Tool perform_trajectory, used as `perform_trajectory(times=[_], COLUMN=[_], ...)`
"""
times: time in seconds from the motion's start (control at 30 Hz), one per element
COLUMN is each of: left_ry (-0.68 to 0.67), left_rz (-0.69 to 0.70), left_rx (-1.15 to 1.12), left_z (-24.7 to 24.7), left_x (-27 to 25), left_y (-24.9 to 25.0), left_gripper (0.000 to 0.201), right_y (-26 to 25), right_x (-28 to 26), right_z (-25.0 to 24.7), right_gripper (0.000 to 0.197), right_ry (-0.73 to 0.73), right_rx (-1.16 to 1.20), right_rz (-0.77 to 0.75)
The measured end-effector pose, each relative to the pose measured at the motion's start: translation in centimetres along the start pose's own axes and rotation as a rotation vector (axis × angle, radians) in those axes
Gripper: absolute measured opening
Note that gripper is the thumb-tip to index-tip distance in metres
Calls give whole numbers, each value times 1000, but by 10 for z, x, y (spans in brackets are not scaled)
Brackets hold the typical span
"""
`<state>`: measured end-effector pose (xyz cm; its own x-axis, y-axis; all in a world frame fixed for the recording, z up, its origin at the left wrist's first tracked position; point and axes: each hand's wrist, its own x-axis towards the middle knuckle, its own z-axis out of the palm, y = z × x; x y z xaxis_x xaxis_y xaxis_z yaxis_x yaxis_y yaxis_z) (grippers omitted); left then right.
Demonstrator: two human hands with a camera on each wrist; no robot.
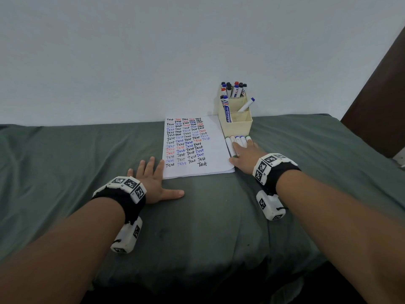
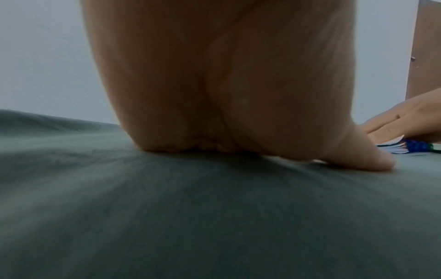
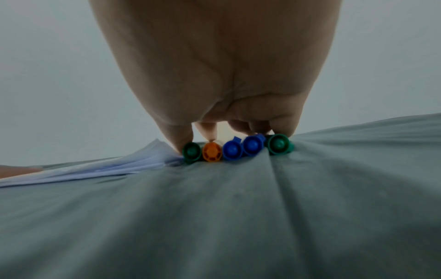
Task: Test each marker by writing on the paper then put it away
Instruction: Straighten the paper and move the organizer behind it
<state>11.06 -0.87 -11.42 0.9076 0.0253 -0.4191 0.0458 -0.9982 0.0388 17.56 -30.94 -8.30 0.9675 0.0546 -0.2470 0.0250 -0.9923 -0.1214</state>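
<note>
A white paper (image 1: pixel 215 148) covered with rows of the word "Test" lies on the green cloth. Right of it, several white markers (image 1: pixel 237 140) lie side by side; their green, orange and blue ends (image 3: pixel 232 149) face the right wrist camera. My right hand (image 1: pixel 243 153) rests flat on top of these markers, fingers straight. My left hand (image 1: pixel 153 178) lies flat on the cloth at the paper's lower left corner, thumb spread out (image 2: pixel 372 160). A cream holder (image 1: pixel 237 118) behind the markers holds many capped markers.
The green cloth (image 1: pixel 65 161) covers the whole surface up to a pale wall. A dark brown panel (image 1: pixel 379 106) stands at the far right. The paper stack's edge (image 3: pixel 95 168) lies left of the markers.
</note>
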Motion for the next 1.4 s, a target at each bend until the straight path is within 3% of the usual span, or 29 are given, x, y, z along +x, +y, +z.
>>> perform_trajectory(times=[0.23,0.4,0.53,0.77,1.03,1.23,1.4], left_ry=[-3,-3,33,296,239,208,190], left_rz=[-1,-3,-2,35,62,42,74], left_rx=[7,4,-16,-31,-5,6,-11], left_z=[1,3,6,-8,-20,-23,-29], left_x=[2,5,9,7,10,13,9], left_y=[-1,-1,-3,4,4,4,1], left_gripper=[140,148,121,71,57,66,79], right_y=[-2,7,11,5,6,9,15], right_x=[-1,-3,-4,-13,-7,-6,-4], right_z=[-3,-7,-1,0,2,-1,-1], right_gripper=[57,60,53,53,46,47,67], right_ry=[-21,-36,-127,-79,-26,-33,76], right_rx=[-18,46,-242,-265,-307,-244,-107], right_rz=[-12,-269,-382,-379,-445,-439,-288])
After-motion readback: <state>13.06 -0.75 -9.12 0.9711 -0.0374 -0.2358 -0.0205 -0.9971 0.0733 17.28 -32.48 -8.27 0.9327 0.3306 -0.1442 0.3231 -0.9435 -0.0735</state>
